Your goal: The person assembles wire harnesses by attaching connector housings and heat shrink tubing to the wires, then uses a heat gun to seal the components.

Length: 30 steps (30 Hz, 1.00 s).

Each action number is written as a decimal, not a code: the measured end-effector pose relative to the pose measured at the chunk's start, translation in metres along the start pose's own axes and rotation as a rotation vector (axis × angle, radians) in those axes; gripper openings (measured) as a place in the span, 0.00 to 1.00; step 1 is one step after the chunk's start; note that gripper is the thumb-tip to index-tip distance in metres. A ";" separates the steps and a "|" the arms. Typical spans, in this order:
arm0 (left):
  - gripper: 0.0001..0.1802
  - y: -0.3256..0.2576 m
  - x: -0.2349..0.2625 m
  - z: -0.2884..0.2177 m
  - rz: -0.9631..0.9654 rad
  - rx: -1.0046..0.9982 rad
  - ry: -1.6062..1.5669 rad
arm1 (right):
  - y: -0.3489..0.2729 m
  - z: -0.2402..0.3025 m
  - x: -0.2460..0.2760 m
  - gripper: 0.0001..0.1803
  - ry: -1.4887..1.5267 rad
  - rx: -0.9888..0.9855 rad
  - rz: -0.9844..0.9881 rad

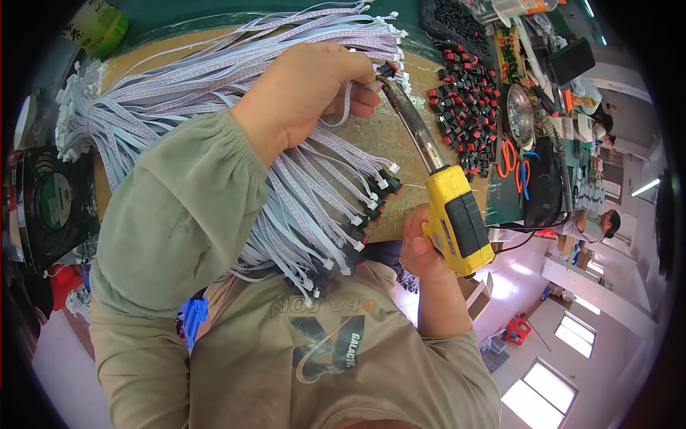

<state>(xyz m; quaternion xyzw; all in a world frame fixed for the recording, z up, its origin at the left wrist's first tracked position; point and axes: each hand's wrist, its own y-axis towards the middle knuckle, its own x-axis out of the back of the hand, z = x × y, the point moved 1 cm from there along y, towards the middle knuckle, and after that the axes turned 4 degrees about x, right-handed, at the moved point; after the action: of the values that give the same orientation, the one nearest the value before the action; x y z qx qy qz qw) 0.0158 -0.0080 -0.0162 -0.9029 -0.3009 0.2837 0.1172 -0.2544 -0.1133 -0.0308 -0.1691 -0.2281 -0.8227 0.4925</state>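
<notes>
My left hand (pixel 311 89) is closed, its fingertips pinching a small black switch (pixel 387 69) and the end of a thin pale ribbon cable. In my right hand (pixel 424 250) is a yellow and black soldering iron (pixel 461 218). Its long metal shaft points up and left, with the tip right at the switch; the exact contact is too small to make out. Beneath my left arm spreads a large bundle of white ribbon cables (pixel 179 96) with white connectors. Several cables toward my body end in black switches (pixel 375 207).
A pile of red and black switches (pixel 464 111) lies on the board (pixel 407 204). Beyond are a tray of black parts (pixel 457 25), a metal dish (pixel 519 111), orange-handled pliers (pixel 507 157) and a blue-handled tool (pixel 524 177). Left stand a black fan (pixel 53 200) and green bottle (pixel 100 30).
</notes>
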 end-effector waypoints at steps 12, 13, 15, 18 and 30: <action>0.08 0.000 0.000 -0.002 0.033 0.023 0.024 | -0.004 0.004 -0.005 0.29 0.568 0.011 -0.088; 0.08 0.001 0.001 0.000 0.015 0.019 0.020 | -0.003 0.007 -0.006 0.29 0.570 0.015 -0.092; 0.08 0.001 0.001 0.002 0.005 0.013 0.024 | 0.001 0.014 -0.007 0.46 0.650 -0.054 -0.161; 0.08 0.002 -0.002 0.001 0.051 -0.010 0.056 | 0.004 0.011 0.006 0.40 0.672 -0.006 -0.340; 0.08 -0.006 -0.014 -0.003 0.001 -0.036 0.283 | 0.039 -0.052 0.121 0.20 0.694 -0.426 -1.102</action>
<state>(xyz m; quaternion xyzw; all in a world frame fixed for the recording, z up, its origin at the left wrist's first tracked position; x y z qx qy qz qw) 0.0057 -0.0122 -0.0053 -0.9360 -0.2860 0.1481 0.1420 -0.2777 -0.2459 -0.0053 0.1518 0.0569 -0.9868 0.0027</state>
